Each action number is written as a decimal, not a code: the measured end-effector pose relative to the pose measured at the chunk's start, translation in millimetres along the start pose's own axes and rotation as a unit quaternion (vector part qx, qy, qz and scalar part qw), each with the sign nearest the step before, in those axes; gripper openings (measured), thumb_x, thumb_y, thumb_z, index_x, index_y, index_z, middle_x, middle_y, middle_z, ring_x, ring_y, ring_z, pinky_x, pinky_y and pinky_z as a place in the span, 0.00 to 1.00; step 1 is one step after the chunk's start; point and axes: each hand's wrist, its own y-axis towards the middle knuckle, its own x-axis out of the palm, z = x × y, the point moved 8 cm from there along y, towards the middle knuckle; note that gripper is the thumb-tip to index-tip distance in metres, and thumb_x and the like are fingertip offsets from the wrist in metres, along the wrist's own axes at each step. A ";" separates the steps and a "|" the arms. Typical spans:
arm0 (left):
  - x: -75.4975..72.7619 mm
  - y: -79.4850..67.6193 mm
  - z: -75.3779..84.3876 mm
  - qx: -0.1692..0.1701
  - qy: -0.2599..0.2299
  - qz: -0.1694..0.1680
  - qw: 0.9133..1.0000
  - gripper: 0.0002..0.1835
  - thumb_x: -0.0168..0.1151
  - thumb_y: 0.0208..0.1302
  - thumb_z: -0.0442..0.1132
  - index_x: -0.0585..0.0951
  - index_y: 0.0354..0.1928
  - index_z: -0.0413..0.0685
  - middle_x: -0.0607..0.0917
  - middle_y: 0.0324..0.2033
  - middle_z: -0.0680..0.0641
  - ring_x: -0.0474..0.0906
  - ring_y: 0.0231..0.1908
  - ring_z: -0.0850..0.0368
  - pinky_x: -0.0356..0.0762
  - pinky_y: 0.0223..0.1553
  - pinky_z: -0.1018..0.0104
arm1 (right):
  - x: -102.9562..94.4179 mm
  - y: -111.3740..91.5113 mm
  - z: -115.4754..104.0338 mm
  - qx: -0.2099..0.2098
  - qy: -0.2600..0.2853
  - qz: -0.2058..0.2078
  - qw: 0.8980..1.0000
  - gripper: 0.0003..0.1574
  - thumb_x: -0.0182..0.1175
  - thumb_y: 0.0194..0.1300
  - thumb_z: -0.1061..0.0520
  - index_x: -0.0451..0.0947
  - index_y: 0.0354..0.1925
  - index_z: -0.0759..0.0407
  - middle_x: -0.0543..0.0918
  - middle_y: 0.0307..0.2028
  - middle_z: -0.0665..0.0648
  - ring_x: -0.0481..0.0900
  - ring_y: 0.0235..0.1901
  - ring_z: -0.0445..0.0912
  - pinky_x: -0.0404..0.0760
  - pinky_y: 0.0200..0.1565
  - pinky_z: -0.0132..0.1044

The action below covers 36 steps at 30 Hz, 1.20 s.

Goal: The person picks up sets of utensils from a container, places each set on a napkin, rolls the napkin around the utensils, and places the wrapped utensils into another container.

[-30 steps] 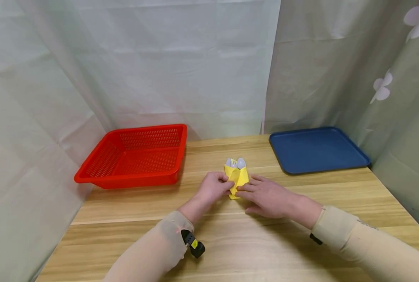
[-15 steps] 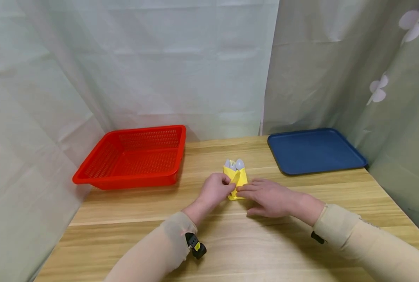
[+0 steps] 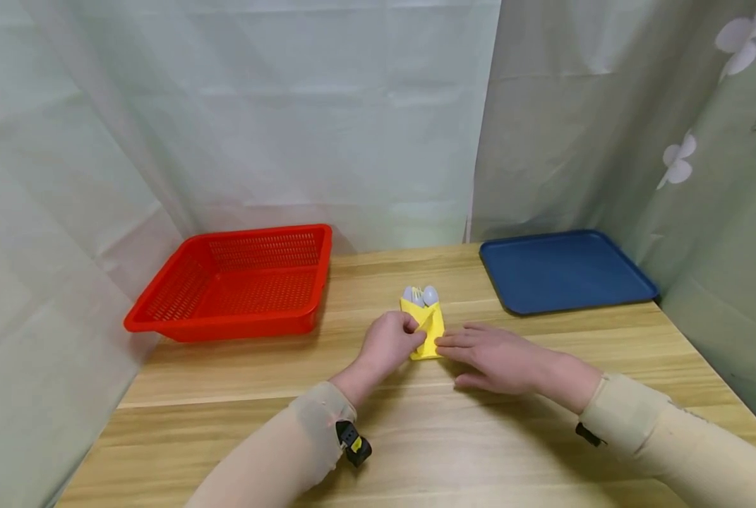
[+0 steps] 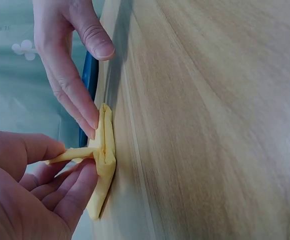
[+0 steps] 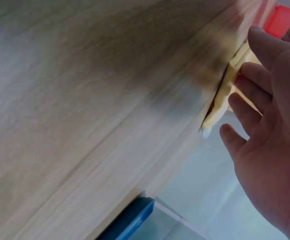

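Observation:
A yellow folded napkin [image 3: 433, 340] lies on the table as a pocket. Out of its far end stick the heads of a spoon [image 3: 430, 295], a fork [image 3: 418, 296] and another pale piece of cutlery at the left, whose kind I cannot tell. My left hand [image 3: 388, 346] pinches a raised flap of the napkin between thumb and fingers; the left wrist view shows this flap [image 4: 72, 154] standing up from the fold. With its fingers nearly straight, my right hand [image 3: 498, 358] touches the napkin's right side with the fingertips, its thumb held apart.
A red plastic basket [image 3: 225, 328] with slotted walls stands at the back left. The blue tray [image 3: 568, 275] lies flat at the back right. Pale curtains [image 3: 327, 127] hang behind and beside the wooden table [image 3: 454, 451].
My right hand has slid slightly right, from over the napkin's lower part to its edge. My left hand keeps its pinch on the flap, which now stands a little more raised.

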 end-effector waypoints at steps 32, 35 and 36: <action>25.1 -30.0 20.3 0.174 0.154 -0.107 0.967 0.21 0.73 0.72 0.33 0.87 0.65 0.39 0.83 0.71 0.43 0.80 0.70 0.44 0.75 0.72 0.49 | -31.2 -22.6 4.6 -0.005 -0.064 0.113 0.992 0.22 0.77 0.71 0.51 0.90 0.59 0.57 0.90 0.55 0.54 0.86 0.59 0.53 0.82 0.64 0.55; 27.9 -32.1 22.2 0.186 0.182 -0.109 0.959 0.21 0.72 0.73 0.34 0.86 0.66 0.39 0.82 0.72 0.44 0.79 0.71 0.44 0.74 0.73 0.50 | -31.9 -19.1 2.9 0.001 -0.076 0.111 0.991 0.28 0.79 0.69 0.51 0.88 0.63 0.59 0.89 0.59 0.55 0.85 0.60 0.54 0.81 0.65 0.56; 28.7 -32.6 22.8 0.189 0.190 -0.110 0.957 0.21 0.72 0.73 0.34 0.86 0.66 0.39 0.82 0.72 0.44 0.79 0.71 0.44 0.74 0.73 0.50 | -30.5 -17.6 2.0 0.003 -0.077 0.102 0.992 0.30 0.79 0.70 0.51 0.86 0.65 0.59 0.89 0.61 0.56 0.84 0.62 0.55 0.80 0.67 0.56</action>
